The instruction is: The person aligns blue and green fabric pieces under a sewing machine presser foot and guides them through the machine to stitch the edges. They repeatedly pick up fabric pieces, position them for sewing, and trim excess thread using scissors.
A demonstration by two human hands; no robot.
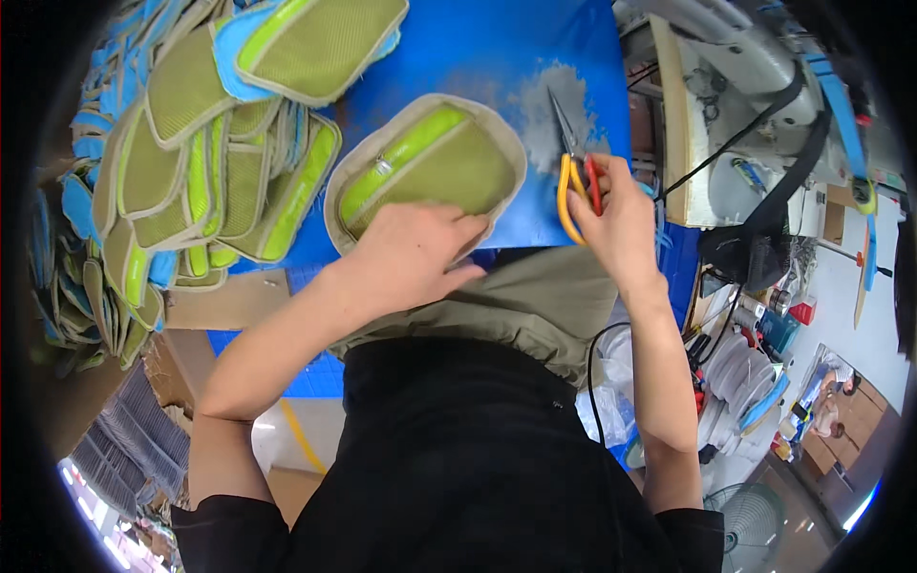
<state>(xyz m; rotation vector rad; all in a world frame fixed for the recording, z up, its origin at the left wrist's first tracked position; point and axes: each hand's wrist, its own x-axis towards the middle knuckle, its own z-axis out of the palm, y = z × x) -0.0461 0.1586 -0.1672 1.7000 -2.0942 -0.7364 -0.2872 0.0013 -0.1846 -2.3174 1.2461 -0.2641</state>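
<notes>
An oval olive-green fabric pouch (435,177) with a pale beige rim and a bright lime strip with a small zipper pull lies on the blue table in front of me. My left hand (415,248) rests over its near left edge. The fingers lie on the fabric, while the thumb stands apart outside the rim. To the right, my right hand (616,215) is closed round the handles of scissors (567,181), one yellow and one red. Their dark, narrow blades point away from me.
Many similar olive, lime and light-blue fabric pieces (191,162) are heaped at the left of the blue table (468,43). A sewing machine (745,57) stands at the right. A cardboard box (229,301) sits below the heap; a fan (750,525) is at lower right.
</notes>
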